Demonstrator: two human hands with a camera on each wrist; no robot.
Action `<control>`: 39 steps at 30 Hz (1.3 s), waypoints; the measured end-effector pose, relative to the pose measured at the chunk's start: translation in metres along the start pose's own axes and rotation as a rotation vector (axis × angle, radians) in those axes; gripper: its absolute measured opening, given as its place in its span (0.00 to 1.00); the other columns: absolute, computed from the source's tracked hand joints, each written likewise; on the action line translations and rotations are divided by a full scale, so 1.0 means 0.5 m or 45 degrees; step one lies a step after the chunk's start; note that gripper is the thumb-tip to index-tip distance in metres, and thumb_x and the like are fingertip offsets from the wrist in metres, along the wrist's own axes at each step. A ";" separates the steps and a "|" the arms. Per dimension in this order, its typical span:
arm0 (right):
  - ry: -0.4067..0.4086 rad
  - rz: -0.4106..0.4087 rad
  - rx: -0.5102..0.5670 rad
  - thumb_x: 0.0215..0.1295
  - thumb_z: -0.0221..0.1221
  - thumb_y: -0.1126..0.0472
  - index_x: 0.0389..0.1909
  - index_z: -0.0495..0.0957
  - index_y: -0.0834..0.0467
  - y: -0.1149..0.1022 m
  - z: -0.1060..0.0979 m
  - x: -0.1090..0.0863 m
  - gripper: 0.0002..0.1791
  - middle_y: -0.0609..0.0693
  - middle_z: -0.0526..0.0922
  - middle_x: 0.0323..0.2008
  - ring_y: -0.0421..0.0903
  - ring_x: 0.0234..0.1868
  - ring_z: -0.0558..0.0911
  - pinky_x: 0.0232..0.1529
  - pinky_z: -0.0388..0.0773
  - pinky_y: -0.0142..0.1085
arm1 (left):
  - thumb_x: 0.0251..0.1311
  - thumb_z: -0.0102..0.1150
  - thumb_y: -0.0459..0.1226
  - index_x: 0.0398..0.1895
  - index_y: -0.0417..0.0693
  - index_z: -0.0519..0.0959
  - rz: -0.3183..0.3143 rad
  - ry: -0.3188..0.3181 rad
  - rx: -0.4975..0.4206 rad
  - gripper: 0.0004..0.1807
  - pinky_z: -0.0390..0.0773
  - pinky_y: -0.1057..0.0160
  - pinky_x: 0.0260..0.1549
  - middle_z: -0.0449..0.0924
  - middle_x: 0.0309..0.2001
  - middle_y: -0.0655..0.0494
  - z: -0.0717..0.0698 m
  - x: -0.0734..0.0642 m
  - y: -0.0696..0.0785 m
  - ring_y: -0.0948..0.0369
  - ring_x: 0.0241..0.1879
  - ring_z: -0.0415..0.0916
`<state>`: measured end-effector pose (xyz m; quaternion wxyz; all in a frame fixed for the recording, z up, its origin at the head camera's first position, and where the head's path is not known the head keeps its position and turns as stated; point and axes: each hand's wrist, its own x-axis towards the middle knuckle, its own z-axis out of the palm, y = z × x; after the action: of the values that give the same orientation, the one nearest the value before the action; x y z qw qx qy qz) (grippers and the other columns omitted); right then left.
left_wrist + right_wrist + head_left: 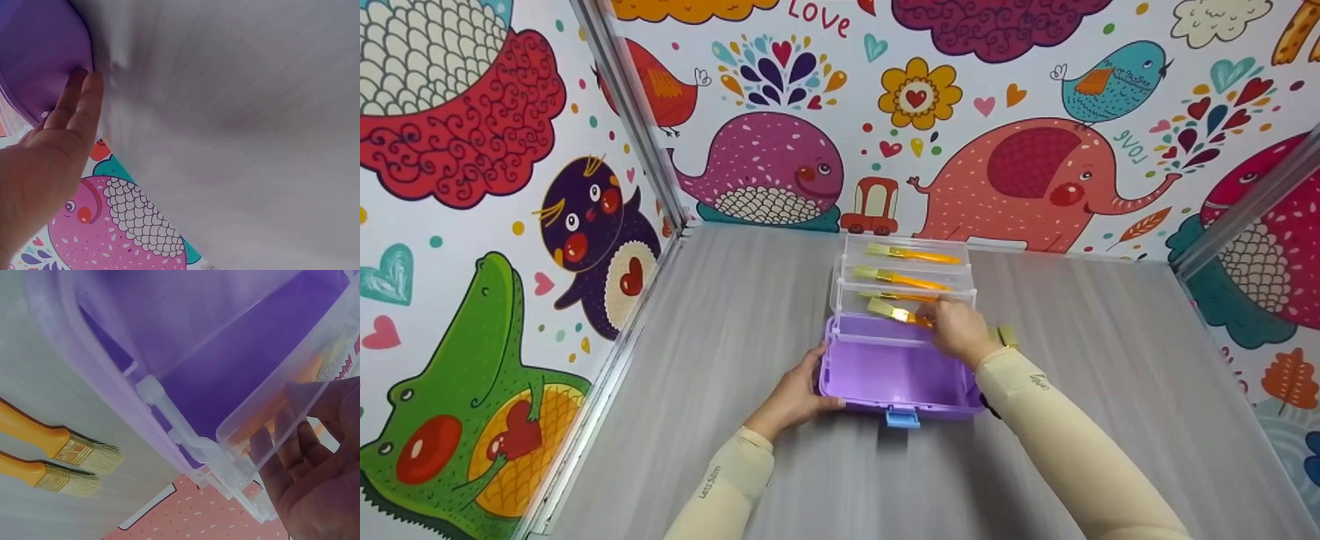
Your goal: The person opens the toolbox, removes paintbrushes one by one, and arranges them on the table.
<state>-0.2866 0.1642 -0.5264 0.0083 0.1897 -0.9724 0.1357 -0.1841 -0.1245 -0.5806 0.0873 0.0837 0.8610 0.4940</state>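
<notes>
A purple storage box (896, 367) stands with its clear tiered trays (844, 300) unfolded behind it. My left hand (795, 394) lies against the box's left side, its thumb at the front corner. In the left wrist view the fingers of the left hand (70, 121) stretch straight along the purple wall. Over the lowest tray, my right hand (960, 330) pinches the orange handle of a paintbrush (889, 308), bristles pointing left. The right wrist view shows the right hand (315, 467) partly behind the translucent tray wall. More paintbrushes (919, 255) lie in the upper trays.
Two orange-handled paintbrushes (84, 455) lie side by side on the grey tabletop (720, 322), right of the box. A blue latch (902, 418) hangs at the box's front. Cartoon-printed panels (780, 165) rise behind and at both sides.
</notes>
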 end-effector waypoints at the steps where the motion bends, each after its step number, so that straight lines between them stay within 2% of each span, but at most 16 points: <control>1: 0.001 0.000 -0.001 0.54 0.61 0.73 0.42 0.88 0.53 0.000 0.000 0.000 0.18 0.53 0.84 0.39 0.56 0.39 0.83 0.38 0.81 0.53 | 0.43 0.80 0.37 0.77 0.42 0.56 -0.001 0.001 0.000 0.57 0.60 0.44 0.67 0.64 0.69 0.34 0.000 0.000 0.000 0.42 0.68 0.62; 10: 0.002 0.000 0.057 0.53 0.60 0.75 0.41 0.88 0.54 0.000 0.000 0.002 0.18 0.52 0.87 0.38 0.56 0.41 0.84 0.42 0.81 0.53 | 0.43 0.80 0.37 0.76 0.42 0.56 -0.010 0.004 -0.002 0.57 0.60 0.43 0.67 0.65 0.69 0.34 0.000 0.000 0.002 0.42 0.67 0.63; 19: -0.034 0.016 0.076 0.51 0.60 0.76 0.42 0.87 0.56 -0.002 -0.005 0.000 0.20 0.54 0.86 0.40 0.57 0.43 0.84 0.45 0.80 0.52 | 0.43 0.80 0.36 0.76 0.42 0.56 -0.004 0.005 0.002 0.56 0.60 0.44 0.67 0.66 0.68 0.34 0.000 0.000 0.002 0.42 0.67 0.64; 27: -0.046 -0.008 0.097 0.47 0.58 0.76 0.41 0.87 0.57 -0.002 -0.010 0.000 0.21 0.53 0.87 0.39 0.56 0.43 0.84 0.44 0.80 0.52 | 0.43 0.80 0.35 0.76 0.40 0.55 0.007 0.007 -0.009 0.57 0.61 0.45 0.66 0.67 0.67 0.34 0.002 0.001 0.000 0.43 0.66 0.65; 35: -0.046 -0.008 0.074 0.49 0.59 0.75 0.40 0.88 0.56 -0.004 -0.011 -0.001 0.19 0.52 0.88 0.39 0.56 0.43 0.85 0.44 0.81 0.52 | 0.42 0.80 0.35 0.76 0.39 0.56 0.019 0.008 0.005 0.57 0.61 0.44 0.66 0.67 0.67 0.33 0.003 0.000 0.000 0.42 0.66 0.65; 39: -0.041 0.014 0.050 0.54 0.59 0.74 0.41 0.88 0.54 -0.008 -0.009 -0.001 0.18 0.50 0.88 0.40 0.55 0.44 0.85 0.44 0.81 0.54 | 0.42 0.80 0.35 0.76 0.39 0.56 0.021 0.005 0.011 0.57 0.61 0.44 0.66 0.67 0.67 0.33 0.003 0.000 -0.001 0.41 0.66 0.65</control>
<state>-0.2848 0.1622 -0.5210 -0.0119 0.1867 -0.9706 0.1516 -0.1837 -0.1236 -0.5815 0.0809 0.0903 0.8626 0.4911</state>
